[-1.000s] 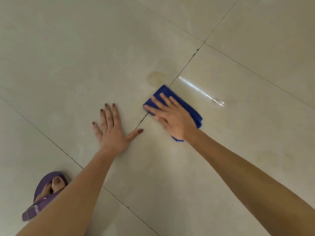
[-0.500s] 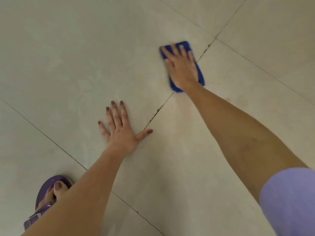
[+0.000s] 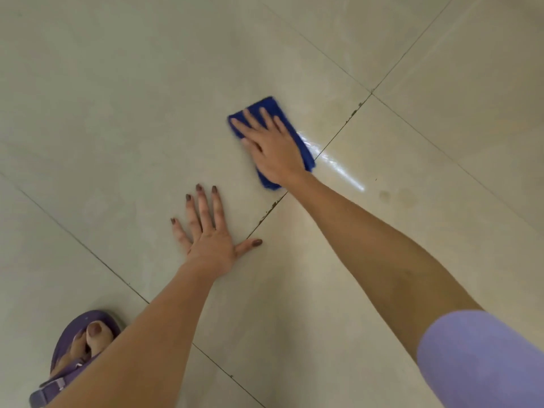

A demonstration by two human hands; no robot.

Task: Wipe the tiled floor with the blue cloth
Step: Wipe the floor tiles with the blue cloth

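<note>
A folded blue cloth [image 3: 272,108] lies flat on the pale beige tiled floor [image 3: 117,98], just left of a dark grout line [image 3: 341,131]. My right hand [image 3: 272,148] presses down on the cloth with fingers spread over it, covering most of its middle. My left hand [image 3: 210,237] rests palm down on the tile nearer to me, fingers apart, holding nothing; its thumb reaches toward the grout line.
My left foot in a purple sandal [image 3: 73,348] stands at the lower left. A bright wet streak [image 3: 338,163] shines right of the cloth, and faint brownish stains [image 3: 394,195] mark the tile beyond it. Grout lines cross at the upper right [image 3: 371,92].
My right hand pushed the cloth away along the grout line, then drew it back toward me and leftward. The left hand stayed planted. The wet streak shows again.
</note>
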